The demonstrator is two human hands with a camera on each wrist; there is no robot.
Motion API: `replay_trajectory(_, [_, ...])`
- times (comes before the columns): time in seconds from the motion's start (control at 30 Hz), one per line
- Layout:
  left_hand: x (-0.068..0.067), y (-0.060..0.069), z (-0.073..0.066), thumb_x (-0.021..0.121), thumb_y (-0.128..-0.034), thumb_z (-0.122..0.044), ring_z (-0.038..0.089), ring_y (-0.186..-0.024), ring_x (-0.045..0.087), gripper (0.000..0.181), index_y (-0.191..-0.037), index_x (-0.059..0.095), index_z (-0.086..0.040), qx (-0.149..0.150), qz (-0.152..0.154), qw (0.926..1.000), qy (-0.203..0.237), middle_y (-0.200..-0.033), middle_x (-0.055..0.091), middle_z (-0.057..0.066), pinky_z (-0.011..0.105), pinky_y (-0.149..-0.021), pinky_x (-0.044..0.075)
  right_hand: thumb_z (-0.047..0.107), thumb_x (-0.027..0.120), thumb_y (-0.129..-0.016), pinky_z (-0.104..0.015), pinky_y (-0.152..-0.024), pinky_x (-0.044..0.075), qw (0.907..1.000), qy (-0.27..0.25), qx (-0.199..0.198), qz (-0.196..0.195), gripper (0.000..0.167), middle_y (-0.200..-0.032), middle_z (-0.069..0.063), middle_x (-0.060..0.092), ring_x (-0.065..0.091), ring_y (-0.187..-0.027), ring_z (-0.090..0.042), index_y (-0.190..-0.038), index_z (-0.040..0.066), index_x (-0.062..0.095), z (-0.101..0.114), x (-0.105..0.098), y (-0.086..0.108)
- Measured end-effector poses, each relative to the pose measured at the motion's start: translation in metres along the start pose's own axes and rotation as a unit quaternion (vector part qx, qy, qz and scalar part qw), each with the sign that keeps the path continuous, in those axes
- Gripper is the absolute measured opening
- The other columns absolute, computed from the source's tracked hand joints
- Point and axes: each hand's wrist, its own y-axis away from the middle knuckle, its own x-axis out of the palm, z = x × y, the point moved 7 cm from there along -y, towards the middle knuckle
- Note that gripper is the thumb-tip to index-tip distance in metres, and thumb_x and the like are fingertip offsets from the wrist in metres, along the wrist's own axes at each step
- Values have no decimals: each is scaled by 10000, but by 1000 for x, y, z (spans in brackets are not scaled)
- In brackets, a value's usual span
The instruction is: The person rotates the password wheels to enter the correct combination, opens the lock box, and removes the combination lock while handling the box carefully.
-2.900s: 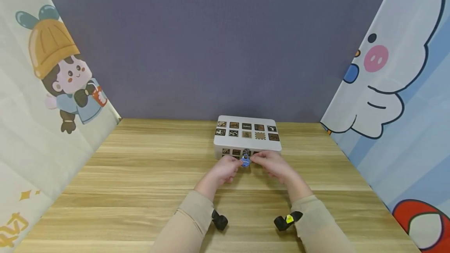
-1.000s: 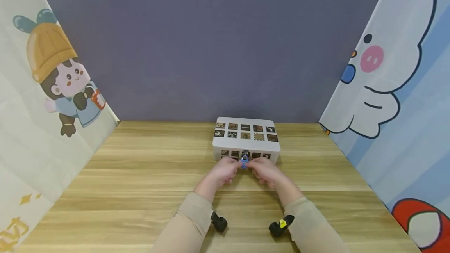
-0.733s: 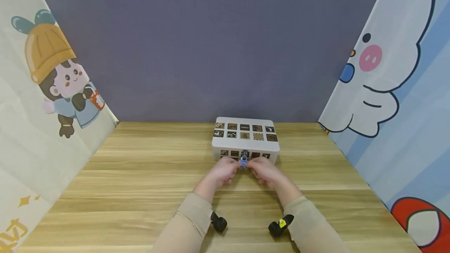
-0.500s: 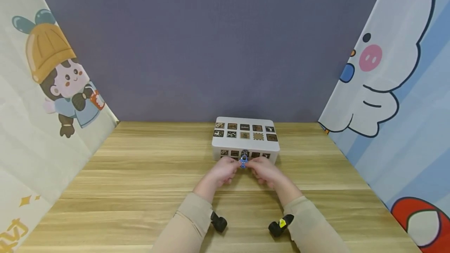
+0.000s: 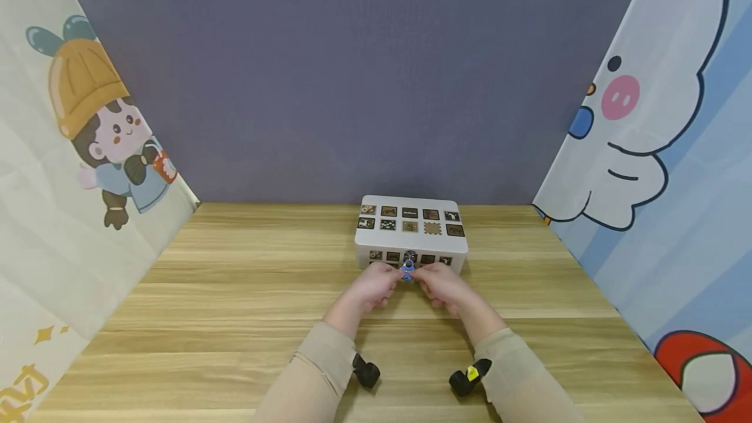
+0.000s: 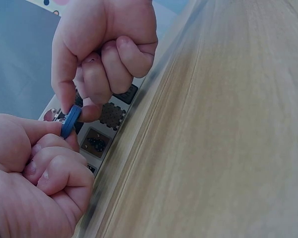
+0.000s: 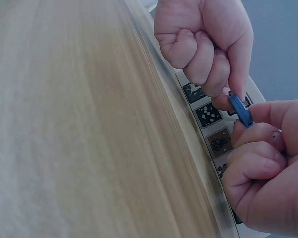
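A small blue padlock (image 5: 408, 271) hangs at the clasp on the front of a white box (image 5: 411, 239) printed with brown and black square pictures. On its left side, my left hand (image 5: 376, 284) pinches the padlock between thumb and forefinger, the other fingers curled in. My right hand (image 5: 442, 284) pinches it from the right in the same way. The left wrist view shows the padlock (image 6: 71, 121) edge-on between both sets of fingertips. Edge-on too, the padlock (image 7: 242, 110) appears in the right wrist view; its front face is hidden in both wrist views.
The box stands near the back of a wood-grain table (image 5: 264, 266), before a dark grey-blue wall (image 5: 364, 83). Cartoon-printed sheets, one on the left (image 5: 35, 181) and one on the right (image 5: 664, 253), flank the table. Black wrist cameras sit at both cuffs.
Compared with the oldest frame, my right hand has shifted left and slightly down, closer to my left hand, and the padlock's face has tilted. Over the last half second the hands hold nearly still.
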Motion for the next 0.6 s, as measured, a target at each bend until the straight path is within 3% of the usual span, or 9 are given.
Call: replay_trajectory(0.6, [0, 0, 0, 544, -1044, -167, 65, -462, 297, 293, -1081, 654, 101, 21, -20, 10000, -53, -576, 347, -74, 201, -412, 280, 257, 611, -1003, -217, -408, 242, 10000, 71, -19, 50, 318, -556, 53, 358, 264, -451, -78, -931, -51, 645, 0, -2, 0])
